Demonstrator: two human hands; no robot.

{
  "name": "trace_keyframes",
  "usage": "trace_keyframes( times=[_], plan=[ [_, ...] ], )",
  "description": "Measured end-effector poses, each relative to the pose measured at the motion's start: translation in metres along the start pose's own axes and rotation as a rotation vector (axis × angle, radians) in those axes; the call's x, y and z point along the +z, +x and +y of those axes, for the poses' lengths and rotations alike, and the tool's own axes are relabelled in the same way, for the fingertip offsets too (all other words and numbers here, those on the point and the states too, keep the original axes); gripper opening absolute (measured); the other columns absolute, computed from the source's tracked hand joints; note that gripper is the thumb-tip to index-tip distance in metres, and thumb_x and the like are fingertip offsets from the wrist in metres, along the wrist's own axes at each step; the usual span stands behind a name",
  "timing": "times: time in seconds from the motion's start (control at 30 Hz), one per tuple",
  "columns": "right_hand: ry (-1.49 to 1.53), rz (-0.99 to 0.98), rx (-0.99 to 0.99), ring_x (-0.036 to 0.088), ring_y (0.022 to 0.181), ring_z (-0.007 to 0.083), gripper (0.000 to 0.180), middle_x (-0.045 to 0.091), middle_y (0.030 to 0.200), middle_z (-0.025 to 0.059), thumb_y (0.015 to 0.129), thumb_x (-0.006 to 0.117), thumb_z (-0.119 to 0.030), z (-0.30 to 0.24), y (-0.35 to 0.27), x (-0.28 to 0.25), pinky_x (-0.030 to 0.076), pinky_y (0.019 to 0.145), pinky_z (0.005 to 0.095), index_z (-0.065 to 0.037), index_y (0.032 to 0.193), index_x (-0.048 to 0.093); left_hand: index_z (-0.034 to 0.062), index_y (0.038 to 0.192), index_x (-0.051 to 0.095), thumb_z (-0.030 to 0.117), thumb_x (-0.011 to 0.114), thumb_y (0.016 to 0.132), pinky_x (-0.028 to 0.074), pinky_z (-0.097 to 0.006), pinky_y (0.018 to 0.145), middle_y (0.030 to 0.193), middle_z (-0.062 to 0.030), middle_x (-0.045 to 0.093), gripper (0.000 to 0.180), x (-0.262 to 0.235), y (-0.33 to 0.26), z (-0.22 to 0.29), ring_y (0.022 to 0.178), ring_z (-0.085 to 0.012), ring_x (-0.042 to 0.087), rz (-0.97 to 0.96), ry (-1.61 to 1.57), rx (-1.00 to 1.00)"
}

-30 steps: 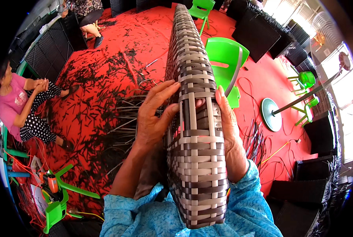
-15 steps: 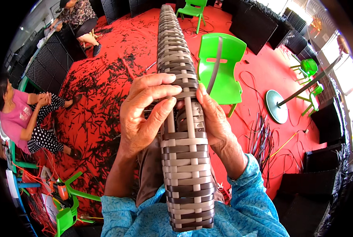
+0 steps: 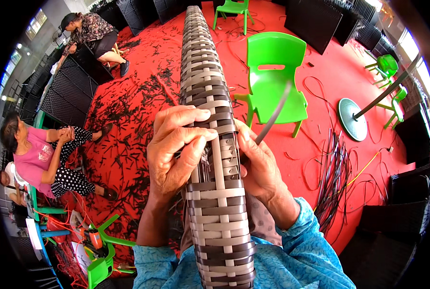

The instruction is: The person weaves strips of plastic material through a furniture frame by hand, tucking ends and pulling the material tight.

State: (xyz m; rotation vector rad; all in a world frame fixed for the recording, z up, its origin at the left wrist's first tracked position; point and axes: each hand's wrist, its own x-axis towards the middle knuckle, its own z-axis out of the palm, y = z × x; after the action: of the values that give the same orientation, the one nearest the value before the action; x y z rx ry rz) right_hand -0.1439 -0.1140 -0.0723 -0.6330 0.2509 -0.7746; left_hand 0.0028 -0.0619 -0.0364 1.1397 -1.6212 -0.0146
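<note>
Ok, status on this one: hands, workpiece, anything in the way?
Left hand gripping woven rattan frame. Right hand on its right side, pinching grey strip. Nothing in the way.

The left hand now lies higher on the woven panel, its fingers curled over the edge and pressing the bands, where a second ago they lay spread flat. The right hand has closed up beside the panel and now pinches a grey strand that rises free toward the green chair. The panel points more steeply away.
</note>
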Motion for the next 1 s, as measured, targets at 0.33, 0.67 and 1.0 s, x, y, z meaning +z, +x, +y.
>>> trace_keyframes(
  times=[0.33,0.67,1.0],
  plan=[
    [-0.078,-0.009,-0.172,0.035,0.042,0.0025,0.030,0.053,0.069,-0.0017,0.091,0.048,-0.017,0.009,-0.001,-0.005,0.027,0.039,0.0156,-0.004,0.118,0.040,0.0010,0.078,0.064,0.012,0.052,0.076,0.034,-0.037,0.091,0.099,-0.0107,0.059,0.017,0.004,-0.004,-0.005,0.099,-0.0243,0.047,0.020,-0.059,-0.040],
    [-0.038,0.003,-0.229,0.037,0.041,0.0020,0.011,0.052,0.063,-0.0018,0.087,0.056,-0.015,0.010,0.010,-0.010,0.027,0.035,0.0158,-0.007,0.090,0.051,0.0034,0.078,0.063,0.005,0.063,0.069,0.038,-0.035,0.086,0.097,-0.0083,0.060,0.008,-0.006,0.009,0.002,0.096,-0.0224,0.050,-0.096,0.025,-0.029],
    [0.101,-0.185,0.036,0.036,0.045,0.0027,0.011,0.047,0.064,-0.0045,0.084,0.060,-0.017,0.001,0.024,-0.012,0.026,0.040,0.0176,-0.010,0.084,0.052,0.0053,0.072,0.054,0.017,0.074,0.067,0.040,-0.030,0.075,0.078,-0.0042,0.053,0.023,-0.024,0.036,0.005,0.080,-0.0177,0.052,-0.312,0.074,-0.139]
  ],
)
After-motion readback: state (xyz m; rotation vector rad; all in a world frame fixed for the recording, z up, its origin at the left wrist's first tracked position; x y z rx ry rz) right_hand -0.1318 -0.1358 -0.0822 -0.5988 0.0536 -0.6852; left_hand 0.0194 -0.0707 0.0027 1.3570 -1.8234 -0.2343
